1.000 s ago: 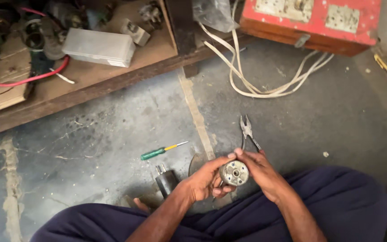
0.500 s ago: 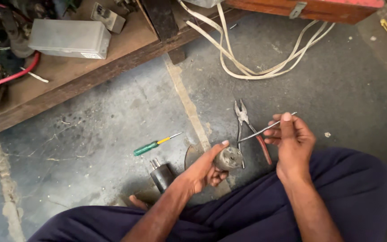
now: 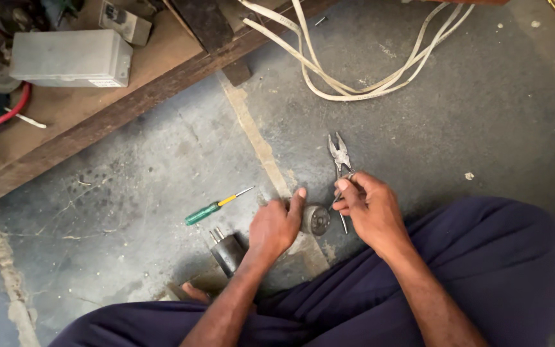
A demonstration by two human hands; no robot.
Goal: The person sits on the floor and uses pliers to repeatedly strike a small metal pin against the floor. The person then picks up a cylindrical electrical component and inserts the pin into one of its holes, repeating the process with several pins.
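Both forearms reach forward from the near edge of the scene, rising out of the lap and converging toward the middle. The left hand [image 3: 276, 226] lies palm down with its back to the camera, wrist nearly straight, fingers curled downward and the thumb stretched out to the far right. The right hand [image 3: 370, 209] sits just to its right, a narrow gap between the two; its wrist bends slightly inward, its fingers are bunched together and pinched toward the thumb, knuckles turned up and to the left. Both arms are bare. The legs are folded, knees spread left and right.
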